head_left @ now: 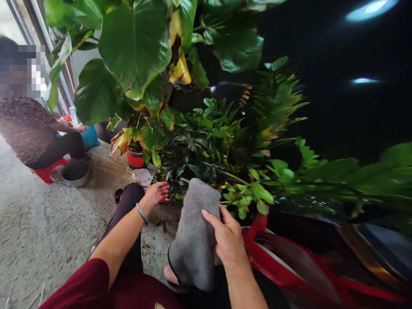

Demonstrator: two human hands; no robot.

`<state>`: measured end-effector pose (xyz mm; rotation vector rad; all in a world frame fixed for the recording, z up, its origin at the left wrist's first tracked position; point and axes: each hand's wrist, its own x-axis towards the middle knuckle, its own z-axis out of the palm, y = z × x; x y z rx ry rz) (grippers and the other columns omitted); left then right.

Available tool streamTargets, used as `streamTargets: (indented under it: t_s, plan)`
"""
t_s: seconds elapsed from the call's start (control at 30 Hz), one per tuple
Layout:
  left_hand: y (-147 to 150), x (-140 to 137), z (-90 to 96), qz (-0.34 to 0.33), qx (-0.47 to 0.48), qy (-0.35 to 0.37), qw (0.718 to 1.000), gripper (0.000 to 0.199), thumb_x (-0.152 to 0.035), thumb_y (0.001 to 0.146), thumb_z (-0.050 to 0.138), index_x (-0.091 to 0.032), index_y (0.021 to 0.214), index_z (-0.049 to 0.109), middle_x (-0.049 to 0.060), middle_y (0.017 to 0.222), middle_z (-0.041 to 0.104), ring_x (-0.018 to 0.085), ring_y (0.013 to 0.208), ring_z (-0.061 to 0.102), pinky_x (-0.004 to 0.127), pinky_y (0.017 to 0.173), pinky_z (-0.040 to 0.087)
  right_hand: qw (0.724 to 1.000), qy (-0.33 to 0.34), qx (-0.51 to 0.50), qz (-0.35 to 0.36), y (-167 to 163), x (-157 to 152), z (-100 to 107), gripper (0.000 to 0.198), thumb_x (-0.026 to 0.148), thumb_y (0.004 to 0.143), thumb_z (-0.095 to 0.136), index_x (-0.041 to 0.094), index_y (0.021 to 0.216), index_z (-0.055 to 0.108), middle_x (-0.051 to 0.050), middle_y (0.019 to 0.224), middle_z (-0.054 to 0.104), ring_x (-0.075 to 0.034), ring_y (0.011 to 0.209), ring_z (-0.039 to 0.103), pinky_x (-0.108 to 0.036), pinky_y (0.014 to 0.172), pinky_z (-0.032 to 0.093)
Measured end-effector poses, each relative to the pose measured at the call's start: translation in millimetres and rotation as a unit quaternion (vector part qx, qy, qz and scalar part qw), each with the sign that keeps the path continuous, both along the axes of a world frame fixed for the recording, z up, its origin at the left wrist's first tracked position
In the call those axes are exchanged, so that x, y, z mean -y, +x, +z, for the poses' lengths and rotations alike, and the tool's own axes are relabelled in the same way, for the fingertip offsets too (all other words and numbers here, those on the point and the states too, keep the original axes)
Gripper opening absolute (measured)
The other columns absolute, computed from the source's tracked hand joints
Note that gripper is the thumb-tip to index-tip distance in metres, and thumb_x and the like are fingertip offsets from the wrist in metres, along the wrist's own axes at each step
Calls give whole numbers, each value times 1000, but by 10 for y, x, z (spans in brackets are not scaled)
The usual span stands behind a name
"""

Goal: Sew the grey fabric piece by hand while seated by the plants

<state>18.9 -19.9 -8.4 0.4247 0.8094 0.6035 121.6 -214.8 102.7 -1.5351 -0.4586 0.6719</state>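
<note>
Left hand (156, 192) reaches forward, palm open; right hand (227, 238) has fingers curled in a grip.

My arms are bare from the elbow down, with short maroon sleeves (85, 281) above. A thin silver bangle (141, 213) circles my left wrist, below my left hand (156, 192). My right hand (227, 238) wears no ring or watch. Dark trousers (128, 201) cover my leg.

The cloth (195, 240) lies under the right hand (227, 238), before the plants (206, 141). The left hand (156, 192) is left of it, near the pot (135, 159). A bowl (76, 173) sits on the floor (38, 231) far left, beside a seated person (28, 128).
</note>
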Motion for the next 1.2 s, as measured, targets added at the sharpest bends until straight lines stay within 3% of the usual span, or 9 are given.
streamTargets:
  t_s: [0.47,0.73,0.87,1.03,1.2]
  plan:
    - [9,-17,-154,-4,9,-7,1000,15,-19,82,63,-13,96,63,8,80,68,13,54,59,23,50,48,999,-33,0,23,-55,115,-209,48,43,52,80,19,93,72,-3,80,76,-27,78,67,-35,70,52]
    - [39,-3,-149,-6,-7,-3,1000,14,-20,86,60,-13,97,64,7,81,68,11,53,57,24,54,48,999,38,3,-21,-61,-2,54,47,42,58,79,22,99,69,-2,86,76,-25,77,68,-33,68,52]
    - [33,-8,-131,-5,-9,-7,1000,12,-19,86,58,-13,94,64,7,80,67,12,54,57,24,53,47,1000,3,13,3,-123,-75,-35,47,42,53,79,20,94,71,-2,79,75,-25,73,67,-34,67,51]
    - [-8,24,-30,-16,39,21,999,17,-25,85,62,-14,97,65,8,88,68,13,59,60,25,55,49,999,-35,12,36,-162,-6,-229,42,43,53,77,19,86,72,-2,75,74,-26,73,66,-35,67,51]
    - [66,53,251,-36,171,54,983,30,-42,89,57,-21,110,64,9,111,66,20,83,67,35,71,55,997,17,56,-40,-42,-56,8,46,44,59,78,21,98,70,-2,85,75,-24,76,66,-34,70,51]
